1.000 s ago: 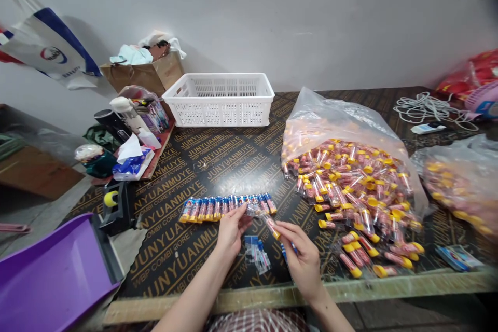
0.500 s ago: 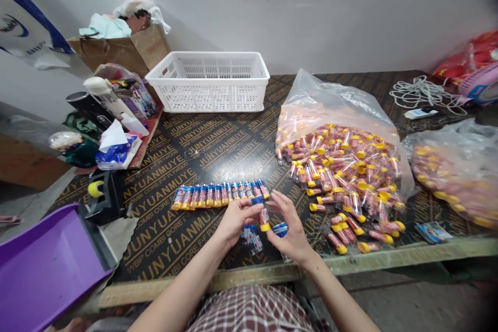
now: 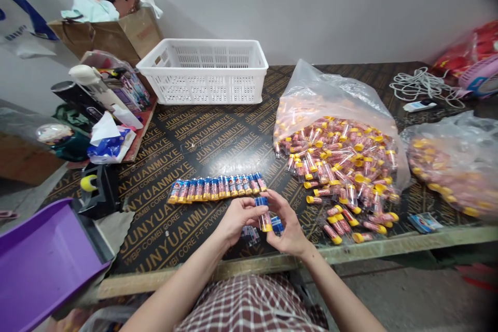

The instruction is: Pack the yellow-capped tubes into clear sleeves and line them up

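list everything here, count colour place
held tube: 1, blue and yellow, left hand
row of tubes: about 13, blue and yellow, centre
loose tubes: many, pink and yellow, right
plastic bags: 2, translucent, right
small pieces: several, bluish, near hands
flat packs: count unclear, blue, front right
table: 1, black, centre
basket: 1, white, back
cable: 1, white, back right
bundle: 1, red, right
paper bag: 1, brown, back left
bottles: 2, black and white, left
tape dispenser: 1, black, left
tissue pack: 1, blue, left
dustpan: 1, purple, front left
left hand: 1, gripping held tube
right hand: 1, beside held tube
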Demonstrator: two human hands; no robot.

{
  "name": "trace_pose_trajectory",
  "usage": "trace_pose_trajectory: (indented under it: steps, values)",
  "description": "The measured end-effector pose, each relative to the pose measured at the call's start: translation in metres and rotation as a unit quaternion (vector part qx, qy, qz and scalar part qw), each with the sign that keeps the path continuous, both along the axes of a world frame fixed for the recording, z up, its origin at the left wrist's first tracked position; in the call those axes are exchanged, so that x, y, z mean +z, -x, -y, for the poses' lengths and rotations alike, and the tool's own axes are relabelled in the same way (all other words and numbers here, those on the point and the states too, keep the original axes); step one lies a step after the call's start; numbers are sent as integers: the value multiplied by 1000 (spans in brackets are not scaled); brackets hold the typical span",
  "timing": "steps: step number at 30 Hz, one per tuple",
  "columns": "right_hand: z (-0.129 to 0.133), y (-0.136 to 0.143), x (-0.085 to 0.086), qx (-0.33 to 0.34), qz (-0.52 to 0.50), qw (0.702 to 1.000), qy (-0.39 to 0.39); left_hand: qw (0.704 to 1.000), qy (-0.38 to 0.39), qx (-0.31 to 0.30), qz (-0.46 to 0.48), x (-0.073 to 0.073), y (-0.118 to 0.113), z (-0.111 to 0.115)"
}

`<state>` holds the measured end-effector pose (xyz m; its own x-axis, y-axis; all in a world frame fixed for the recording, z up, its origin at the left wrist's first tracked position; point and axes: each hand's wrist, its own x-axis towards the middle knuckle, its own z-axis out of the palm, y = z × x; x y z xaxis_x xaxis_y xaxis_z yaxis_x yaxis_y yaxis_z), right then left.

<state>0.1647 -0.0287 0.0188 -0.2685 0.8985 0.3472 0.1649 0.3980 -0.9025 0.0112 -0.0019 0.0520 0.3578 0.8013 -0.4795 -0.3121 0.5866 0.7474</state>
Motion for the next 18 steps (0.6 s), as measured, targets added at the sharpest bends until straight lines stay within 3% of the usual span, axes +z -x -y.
trace_pose_trajectory:
  steps: [18]
  values:
    - [4,2,2,-5,-35,999,22,1000,3,-8,-9,4,-1,7]
